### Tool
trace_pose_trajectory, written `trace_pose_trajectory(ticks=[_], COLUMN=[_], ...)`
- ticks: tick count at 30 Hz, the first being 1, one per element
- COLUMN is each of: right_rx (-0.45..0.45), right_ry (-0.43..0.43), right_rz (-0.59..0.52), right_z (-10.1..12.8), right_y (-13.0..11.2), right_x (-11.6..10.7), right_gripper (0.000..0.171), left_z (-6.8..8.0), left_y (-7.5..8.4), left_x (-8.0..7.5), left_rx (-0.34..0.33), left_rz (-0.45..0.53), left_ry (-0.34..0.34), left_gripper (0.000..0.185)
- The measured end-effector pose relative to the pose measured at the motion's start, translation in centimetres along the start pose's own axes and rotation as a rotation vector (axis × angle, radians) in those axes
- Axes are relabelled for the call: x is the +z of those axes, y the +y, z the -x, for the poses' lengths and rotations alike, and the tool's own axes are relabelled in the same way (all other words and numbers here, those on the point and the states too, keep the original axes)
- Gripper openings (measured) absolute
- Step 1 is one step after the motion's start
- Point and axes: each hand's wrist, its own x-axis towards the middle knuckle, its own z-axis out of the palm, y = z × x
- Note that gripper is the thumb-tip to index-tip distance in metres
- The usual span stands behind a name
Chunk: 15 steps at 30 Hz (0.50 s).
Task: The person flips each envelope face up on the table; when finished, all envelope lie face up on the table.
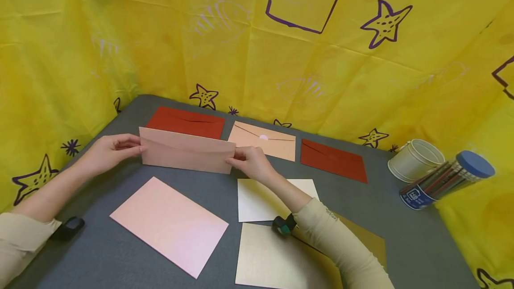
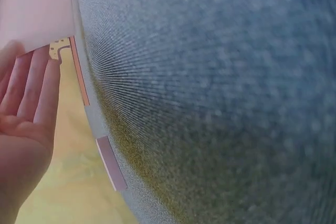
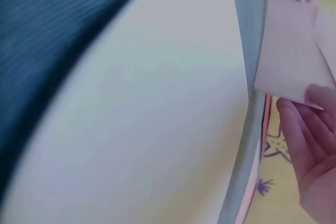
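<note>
Pale-pink envelope (image 1: pixel 186 150) stands on edge mid-table: our left hand (image 1: pixel 110 150) pinches its nine-o'clock end, our right hand (image 1: pixel 253 163) its three-o'clock end. Uneven pressure could buckle or crease it, we judge. Red envelopes (image 1: pixel 185 122) lie behind at twelve, a pink sheet (image 1: pixel 168 224) at six, pencil tub (image 1: pixel 445 179) at three.

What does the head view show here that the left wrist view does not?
Only the head view shows the right hand, the two red envelopes, the tan envelope, the pink sheet, the white sheet, the bucket and the pencil tub. Only the left wrist view shows the left hand's palm and the table's weave close up. Both show the left hand pinching the end of the pink envelope above the grey table.
</note>
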Motion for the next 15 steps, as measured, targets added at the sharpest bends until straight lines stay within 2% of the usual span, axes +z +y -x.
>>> trace_pose_trajectory(ticks=[3, 7, 15], right_rx=[0.096, 0.223, 0.431], right_ry=[-0.003, -0.025, -0.034], right_rz=[-0.071, -0.199, -0.36], right_z=[-0.5, -1.3, -2.9], right_y=[0.0, 0.0, -0.4], right_x=[0.5, 1.6, 3.2], right_gripper=[0.016, 0.018, 0.018], left_z=[0.0, 0.0, -0.1], left_y=[0.1, 0.2, -0.5], left_x=[-0.2, -0.3, -0.4], left_rx=[-0.09, -0.156, -0.248], left_rz=[0.046, 0.058, -0.091], left_ry=[0.007, 0.033, 0.08], left_gripper=[0.046, 0.053, 0.062])
